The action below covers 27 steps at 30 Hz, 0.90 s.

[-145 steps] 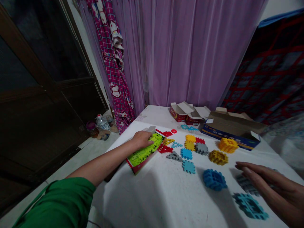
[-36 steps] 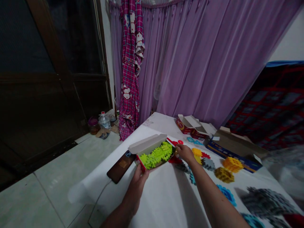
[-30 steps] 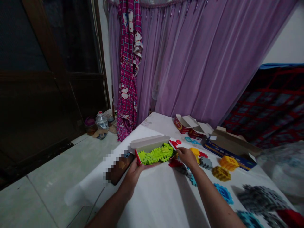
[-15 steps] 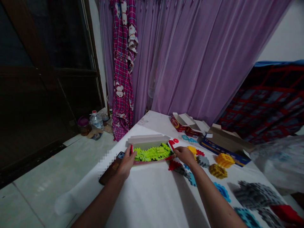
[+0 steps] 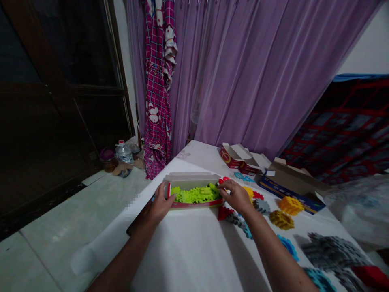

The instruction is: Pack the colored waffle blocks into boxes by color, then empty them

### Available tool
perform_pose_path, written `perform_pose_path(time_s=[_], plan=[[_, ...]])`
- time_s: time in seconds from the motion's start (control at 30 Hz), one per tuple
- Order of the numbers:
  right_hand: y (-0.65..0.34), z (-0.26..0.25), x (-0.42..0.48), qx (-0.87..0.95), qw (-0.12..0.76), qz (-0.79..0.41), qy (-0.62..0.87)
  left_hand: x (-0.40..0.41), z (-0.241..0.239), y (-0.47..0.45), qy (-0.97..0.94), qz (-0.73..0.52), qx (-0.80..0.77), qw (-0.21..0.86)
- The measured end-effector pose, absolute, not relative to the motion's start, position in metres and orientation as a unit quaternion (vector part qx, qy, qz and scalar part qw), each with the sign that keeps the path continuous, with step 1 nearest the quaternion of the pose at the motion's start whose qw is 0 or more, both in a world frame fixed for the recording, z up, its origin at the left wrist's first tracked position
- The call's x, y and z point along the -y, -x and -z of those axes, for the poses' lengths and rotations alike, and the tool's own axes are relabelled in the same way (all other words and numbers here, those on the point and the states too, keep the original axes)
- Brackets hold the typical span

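Observation:
A red cardboard box [image 5: 194,204] lies lengthwise across the white table [image 5: 197,251], its lid flap up at the back. Bright green interlocking plastic pieces [image 5: 196,194] fill it. My left hand [image 5: 158,205] grips the box's left end, thumb on the rim. My right hand [image 5: 235,196] grips the right end, fingers curled over its red end flap. A dark phone [image 5: 135,227] lies partly under my left wrist.
Loose red, grey, yellow and blue plastic pieces [image 5: 281,219] lie right of the box. Opened boxes [image 5: 240,156] and a long blue box [image 5: 291,184] stand at the back. Purple curtains [image 5: 243,73] hang behind. A water bottle [image 5: 123,151] sits on the floor at left.
The box, held tilted up by my left hand a second ago, now lies level and crosswise. My right hand has come from the loose pieces onto its right end.

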State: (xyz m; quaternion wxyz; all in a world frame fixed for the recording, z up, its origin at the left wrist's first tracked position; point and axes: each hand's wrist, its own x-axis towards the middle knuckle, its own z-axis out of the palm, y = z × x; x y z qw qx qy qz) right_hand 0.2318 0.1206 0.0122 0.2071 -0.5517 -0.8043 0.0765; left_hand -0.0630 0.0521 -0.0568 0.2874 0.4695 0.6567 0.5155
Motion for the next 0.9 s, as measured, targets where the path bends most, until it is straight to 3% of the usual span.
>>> perform_pose_path(time_s=[0.1,0.17,0.37,0.9], plan=[[-0.22,-0.019,-0.116,0.852,0.166,-0.084,0.49,-0.042,0.043,0.067,-0.614,-0.419,-0.658,0.122],[-0.213,-0.022,-0.115,0.872,0.14,-0.096,0.458,-0.037,0.028,0.067,-0.704,-0.34,-0.618,0.077],[-0.203,-0.02,-0.108,0.898,0.097,-0.064,0.424,-0.042,-0.005,0.062,-0.81,-0.181,-0.55,0.087],[-0.191,-0.018,-0.1,0.893,0.046,0.026,0.446,-0.058,-0.005,0.055,-0.812,-0.13,-0.556,0.121]])
